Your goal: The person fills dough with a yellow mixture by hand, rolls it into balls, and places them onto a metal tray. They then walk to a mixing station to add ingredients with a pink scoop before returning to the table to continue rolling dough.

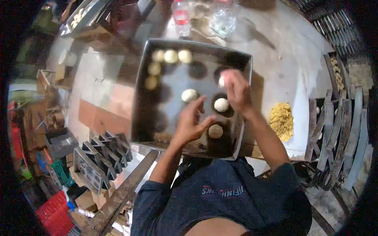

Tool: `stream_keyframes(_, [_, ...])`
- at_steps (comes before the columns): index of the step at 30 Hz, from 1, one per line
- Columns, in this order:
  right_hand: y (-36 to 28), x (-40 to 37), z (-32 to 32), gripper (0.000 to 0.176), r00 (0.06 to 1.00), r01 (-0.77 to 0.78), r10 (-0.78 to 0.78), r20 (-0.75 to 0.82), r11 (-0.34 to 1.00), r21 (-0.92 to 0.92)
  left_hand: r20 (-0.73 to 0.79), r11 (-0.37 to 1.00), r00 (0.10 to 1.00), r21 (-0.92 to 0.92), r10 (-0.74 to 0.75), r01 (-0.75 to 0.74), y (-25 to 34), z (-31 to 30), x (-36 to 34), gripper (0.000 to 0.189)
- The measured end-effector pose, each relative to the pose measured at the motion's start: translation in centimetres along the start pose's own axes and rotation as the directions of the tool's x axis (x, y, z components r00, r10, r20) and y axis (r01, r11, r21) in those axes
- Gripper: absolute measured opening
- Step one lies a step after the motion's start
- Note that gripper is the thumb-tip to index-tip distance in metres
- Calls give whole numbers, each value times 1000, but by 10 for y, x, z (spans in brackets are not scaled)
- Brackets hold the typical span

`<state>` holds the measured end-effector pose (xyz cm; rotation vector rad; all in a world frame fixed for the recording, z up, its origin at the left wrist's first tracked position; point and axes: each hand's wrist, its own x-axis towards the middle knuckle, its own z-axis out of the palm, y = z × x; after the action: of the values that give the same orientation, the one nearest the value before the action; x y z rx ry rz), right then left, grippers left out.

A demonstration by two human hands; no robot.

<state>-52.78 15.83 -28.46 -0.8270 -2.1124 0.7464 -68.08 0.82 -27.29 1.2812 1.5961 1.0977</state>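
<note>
A square dark metal baking tray [173, 78] lies in front of me, its base marked with dark round patches. Over its right side, my right hand [238, 89] is closed, fingertips pinching a pale dough ball [222, 81] that is partly hidden. Just below that hand rests another dough ball [221, 105]. My left hand [191, 122] hovers over the tray's middle with thumb and fingers apart, close to a white dough ball [189, 95]. Several more dough balls [171, 56] line the far left corner, and a flatter round piece [215, 131] sits near the front edge.
To the right on the table [271, 63] is a crumbly yellow mound [281, 121]. Clear plastic bottles [181, 19] stand beyond the tray. Metal trays are stacked at an angle on the right [340, 129] and on the left [88, 169]. A red crate [55, 210] is at lower left.
</note>
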Motion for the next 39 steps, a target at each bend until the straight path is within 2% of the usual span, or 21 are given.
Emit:
stream_keyframes(3, [66, -8, 34, 50, 932, 115, 91, 351, 844, -524, -370, 1000, 929, -8, -19, 17, -36, -51, -11, 55])
stream_keyframes(6, [52, 0, 27, 69, 824, 10, 304, 478, 836, -549, -399, 773, 723, -564, -564, 291, -42, -80, -20, 49])
stream_keyframes(7, [46, 1, 25, 69, 825, 12, 296, 482, 843, -538, -408, 777, 719, -558, -563, 292, -47, -85, -17, 49])
stream_keyframes(9, [32, 5, 14, 69, 844, 39, 291, 450, 804, -593, -221, 534, 718, -811, -660, 241, -64, -90, -4, 42])
stream_keyframes(11, [5, 10, 0, 62, 938, 106, 106, 329, 818, -566, -303, 610, 712, -762, -633, 218, -70, -91, 20, 27])
stream_keyframes(13, [-7, 1, -15, 49, 994, 94, -78, 76, 968, -231, -375, 763, 679, -459, -631, 455, -81, -100, 45, 30])
stream_keyframes(17, [-48, -31, -59, 29, 997, 77, -78, 10, 997, 16, -638, 812, 636, 29, -434, 583, -104, -88, 65, 43])
stream_keyframes(19, [-43, -53, -78, 28, 995, 95, -93, -47, 995, 42, -639, 857, 767, 425, 58, 290, -72, -60, 45, 42])
stream_keyframes(20, [-40, -66, -89, 27, 1000, -13, 10, 17, 987, 161, -645, 661, 723, 659, 249, 360, -70, -38, 36, 37])
stream_keyframes(22, [-30, -86, -107, 26, 991, -130, 113, 77, 950, 285, -623, 956, 774, 280, 113, 85, -16, 21, 16, 20])
stream_keyframes(23, [-25, -95, -112, 27, 967, -251, 214, 140, 898, 361, -579, 958, 797, 287, 174, -1, 3, 55, 3, 18])
stream_keyframes(24, [-20, -104, -116, 28, 931, -363, 299, 212, 825, 433, -486, 977, 851, 33, 200, -211, 40, 92, -6, 24])
stream_keyframes(26, [-8, -116, -133, 31, 874, -482, 325, 361, 665, 570, -227, 941, 920, 188, 319, -280, 50, 135, -21, 65])
stream_keyframes(27, [-5, -122, -146, 34, 804, -592, 307, 509, 496, 635, 12, 968, 968, 7, 252, -252, 65, 149, -21, 97])
stream_keyframes(29, [-18, -125, -181, 37, 910, -408, 332, 246, 621, 669, -139, 960, 950, 70, 279, -272, 126, 179, -23, 100])
stream_keyframes(31, [-14, -133, -200, 41, 999, 5, 19, -44, 865, 502, 12, 968, 991, -218, 130, -124, 126, 183, -27, 106])
stream_keyframes(32, [-10, -140, -206, 47, 993, 112, -121, -13, 873, 475, 91, 891, 991, -450, 103, -51, 127, 190, -29, 88])
stream_keyframes(33, [-21, -141, -221, 54, 975, 168, -219, 42, 846, 505, 91, 908, 994, -409, -65, 96, 140, 192, -34, 68])
stream_keyframes(35, [-44, -158, -220, 59, 990, 131, -99, -96, 898, 420, -103, 874, 994, -485, -44, -12, 153, 211, -42, 53])
stream_keyframes(37, [-60, -169, -222, 43, 954, 74, 105, -281, 826, 559, -135, 918, 990, -384, 50, -99, 151, 215, -60, 50])
stream_keyframes(39, [-68, -180, -220, 29, 972, 75, 52, -230, 856, 511, -150, 851, 843, 201, 517, -486, 145, 222, -84, 47])
